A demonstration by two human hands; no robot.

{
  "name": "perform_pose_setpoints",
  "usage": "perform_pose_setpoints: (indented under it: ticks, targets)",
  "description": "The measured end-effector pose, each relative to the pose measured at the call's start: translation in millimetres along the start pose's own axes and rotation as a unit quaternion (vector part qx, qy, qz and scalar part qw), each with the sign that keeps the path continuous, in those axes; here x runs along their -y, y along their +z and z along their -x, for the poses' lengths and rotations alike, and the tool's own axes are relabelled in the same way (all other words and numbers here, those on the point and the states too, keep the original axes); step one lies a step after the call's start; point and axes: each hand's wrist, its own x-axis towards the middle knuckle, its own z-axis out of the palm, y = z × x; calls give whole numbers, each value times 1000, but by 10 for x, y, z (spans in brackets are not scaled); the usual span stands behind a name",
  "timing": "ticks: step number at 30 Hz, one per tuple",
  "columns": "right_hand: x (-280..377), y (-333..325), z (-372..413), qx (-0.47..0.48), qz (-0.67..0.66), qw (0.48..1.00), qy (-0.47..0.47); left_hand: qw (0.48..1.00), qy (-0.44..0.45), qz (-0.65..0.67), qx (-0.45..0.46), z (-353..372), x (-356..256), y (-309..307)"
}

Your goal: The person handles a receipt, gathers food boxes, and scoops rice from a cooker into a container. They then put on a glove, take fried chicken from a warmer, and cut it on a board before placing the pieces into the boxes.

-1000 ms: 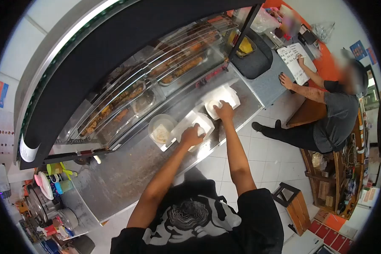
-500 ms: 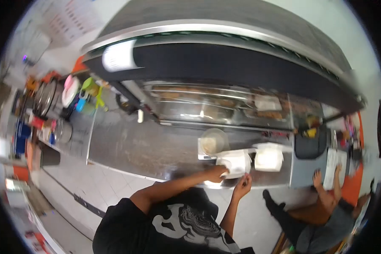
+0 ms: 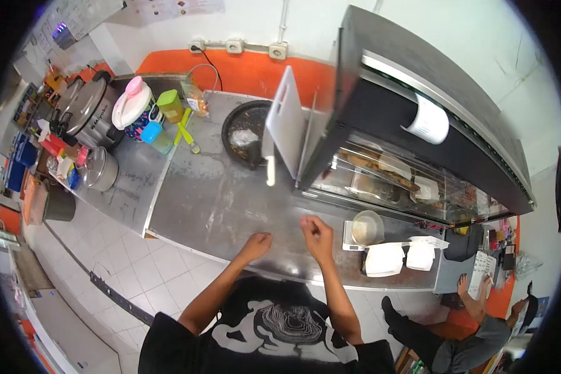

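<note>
My left hand is over the front of the steel counter, its fingers curled closed. My right hand is raised a little to its right, fingers also bent closed. I see nothing in either hand. A knife with a pale handle lies beyond them, beside an upright white cutting board. The dark stone mortar behind it holds a clear plastic bag. To the right of my right hand, a round tub sits on a white scale, near two white boxes.
A glass display case rises at the back right. On the left are a pressure cooker, a lidded pot, a white-lidded container and a green peeler. Another person sits at the right, hands near a paper.
Both my hands have moved left, away from the white boxes, to over the bare counter. The view has swung left, bringing the mortar, cutting board and knife into sight.
</note>
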Motion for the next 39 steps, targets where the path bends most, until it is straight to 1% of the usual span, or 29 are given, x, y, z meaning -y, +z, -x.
perform_pose_setpoints:
  ticks: [1,2,3,4,5,6,7,9,10,11,12,13,14,16,17,18,20,22,24,26,27,28,29,31,32,33,35,36,39]
  targets:
    - [286,189,-208,-25,-9,998,-63,999,14,34,-29,25,123,-192]
    - [544,356,-455,-47,-17,991,-125,999,17,40,-23,57,137,-389]
    - [720,513,-742,-78,-5,985,-155,999,4,11,-44,148,98,-583]
    - [1091,576,-1045,-74,10,983,-168,998,-10,-19,-66,230,86,-754]
    - [1427,694,-1352,-114,15,971,-207,998,-12,-15,-63,295,118,-905]
    - [1479,798,-1739,-129,40,965,-223,997,-24,-29,-73,336,146,-1057]
    - [1642,850,-2078,-146,112,966,-180,995,-35,-45,-85,367,171,-1187]
    - [1255,942,-2941,-213,230,931,-184,994,-20,-38,-100,455,238,-1382]
    - [1216,904,-3202,-162,308,932,-100,993,-7,-32,-116,504,277,-1460]
    - [1180,859,-3374,-108,381,918,-14,993,-7,-29,-118,555,324,-1532]
    - [1074,818,-3495,-107,384,917,-17,990,-15,-1,-141,601,376,-1594]
    - [950,779,-3588,-97,311,945,17,986,-24,28,-165,654,433,-1638]
    - [887,755,-3620,-86,236,966,53,985,-26,33,-165,716,507,-1681]
    - [1028,687,-3466,-90,227,969,39,975,-79,90,-188,822,636,-1764]
    - [1106,660,-3326,-98,213,972,28,975,-81,91,-188,893,683,-1781]
    - [1193,650,-3149,-97,214,972,28,966,-88,125,-207,962,700,-1798]
    - [1375,591,-2731,-82,126,989,9,957,-93,159,-224,1029,704,-1833]
    - [1460,562,-2311,-71,72,995,26,947,-110,198,-226,1093,711,-1847]
    - [1656,515,-1785,-72,34,997,5,952,-113,179,-223,1061,700,-1877]
    - [1591,359,-1409,-66,-2,997,42,955,-114,160,-223,994,646,-1930]
    - [1695,328,-1197,-85,-28,995,50,951,-142,170,-215,967,582,-1964]
    - [1740,239,-1042,-66,-21,995,67,946,-170,180,-207,935,543,-1996]
    - [1792,200,-886,-71,-54,992,88,946,-173,178,-206,912,564,-2014]
    - [1751,41,-676,-59,-75,991,94,955,-111,194,-196,837,599,-2056]
    - [1754,-49,-577,-49,-98,986,125,957,-113,192,-186,813,598,-2073]
    - [1779,-100,-484,-60,-95,985,133,958,-104,182,-194,810,550,-2096]
    - [1862,-167,-309,-8,-101,980,172,962,-97,171,-191,835,545,-2089]
    - [1939,-123,-223,3,-59,982,178,958,-107,186,-192,844,566,-2083]
    - [1970,158,-35,46,-15,983,178,954,-124,206,-181,854,795,-2047]
